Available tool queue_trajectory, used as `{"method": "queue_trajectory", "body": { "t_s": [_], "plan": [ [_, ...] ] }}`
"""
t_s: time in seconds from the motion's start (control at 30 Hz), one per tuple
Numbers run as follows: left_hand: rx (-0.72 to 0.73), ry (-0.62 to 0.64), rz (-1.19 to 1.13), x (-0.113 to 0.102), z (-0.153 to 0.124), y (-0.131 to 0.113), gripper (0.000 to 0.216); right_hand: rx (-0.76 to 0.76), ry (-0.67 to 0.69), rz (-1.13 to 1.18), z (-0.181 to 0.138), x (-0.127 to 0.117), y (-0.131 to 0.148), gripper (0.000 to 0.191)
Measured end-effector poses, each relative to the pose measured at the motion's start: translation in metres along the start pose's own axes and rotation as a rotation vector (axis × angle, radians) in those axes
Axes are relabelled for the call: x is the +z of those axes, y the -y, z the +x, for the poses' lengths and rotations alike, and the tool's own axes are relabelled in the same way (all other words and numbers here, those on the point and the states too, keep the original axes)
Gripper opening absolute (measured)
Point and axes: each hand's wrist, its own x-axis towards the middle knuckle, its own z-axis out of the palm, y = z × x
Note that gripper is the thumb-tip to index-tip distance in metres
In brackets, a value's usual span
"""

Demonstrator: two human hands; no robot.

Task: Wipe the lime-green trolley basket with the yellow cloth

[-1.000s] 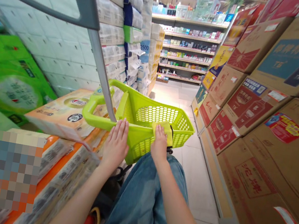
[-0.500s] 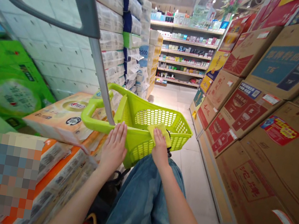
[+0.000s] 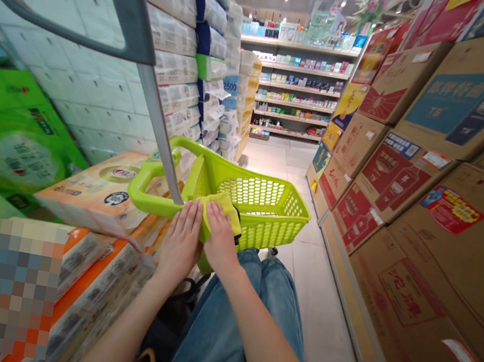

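Observation:
A lime-green shopping basket [image 3: 262, 228] with perforated walls and a grey pull handle [image 3: 157, 103] is in front of my knees. My left hand [image 3: 183, 233] rests on the basket's near rim, beside the foot of the handle, its fingers stretched out flat. Right beside it, my right hand [image 3: 219, 236] presses a yellow cloth [image 3: 233, 214] over the same rim. Part of the cloth hangs down the outer wall, where a dark edge shows. The fingers of my right hand lie over the cloth and hide some of it.
Cardboard cartons [image 3: 435, 252] are stacked along the right of the aisle. On the left are piles of white tissue packs [image 3: 170, 31], green packs [image 3: 18, 148] and an orange-white pack [image 3: 95, 186]. Stocked shelves [image 3: 293, 103] stand at the aisle's far end. My knees are close below the basket.
My right hand has slid the yellow cloth leftward along the near rim, from the basket's middle to beside my left hand. My left hand has stayed on the rim.

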Motion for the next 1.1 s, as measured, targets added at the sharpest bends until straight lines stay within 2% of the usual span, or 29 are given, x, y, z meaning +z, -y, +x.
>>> {"method": "queue_trajectory", "body": {
  "t_s": [0.1, 0.23, 0.33, 0.4, 0.5, 0.63, 0.7, 0.77, 0.83, 1.0, 1.1],
  "plan": [
    [0.004, 0.010, -0.004, -0.001, 0.000, 0.000, 0.084, -0.012, -0.028, -0.013, -0.012, -0.015, -0.028, 0.094],
    [0.001, 0.014, -0.005, -0.001, 0.001, -0.002, 0.083, 0.112, -0.129, -0.105, -0.031, -0.047, -0.084, 0.095],
    [-0.004, 0.012, -0.013, 0.000, 0.001, -0.002, 0.083, 0.209, -0.208, -0.151, -0.036, -0.063, -0.105, 0.094],
    [-0.004, 0.009, -0.020, 0.001, 0.001, -0.002, 0.084, 0.291, -0.212, -0.172, -0.031, -0.062, -0.100, 0.091],
    [0.001, 0.011, -0.016, 0.002, 0.001, -0.001, 0.084, 0.347, -0.148, -0.176, -0.017, -0.045, -0.066, 0.086],
    [0.005, 0.005, -0.017, 0.004, 0.000, 0.001, 0.083, 0.141, -0.032, -0.085, 0.000, -0.012, -0.011, 0.088],
    [0.002, -0.004, -0.023, 0.005, -0.001, 0.001, 0.081, 0.041, -0.005, -0.038, 0.002, -0.004, 0.001, 0.090],
    [0.001, -0.008, -0.023, 0.005, -0.001, 0.002, 0.082, -0.009, 0.001, -0.018, -0.001, -0.004, -0.004, 0.091],
    [0.006, -0.005, -0.021, 0.005, -0.001, 0.001, 0.085, -0.008, -0.019, -0.027, -0.008, -0.014, -0.024, 0.092],
    [0.007, 0.003, -0.026, 0.002, 0.000, -0.001, 0.086, 0.143, -0.168, -0.117, -0.030, -0.052, -0.091, 0.094],
    [0.000, 0.004, -0.029, 0.002, 0.000, -0.001, 0.085, 0.258, -0.201, -0.160, -0.030, -0.062, -0.100, 0.088]
  ]
}}
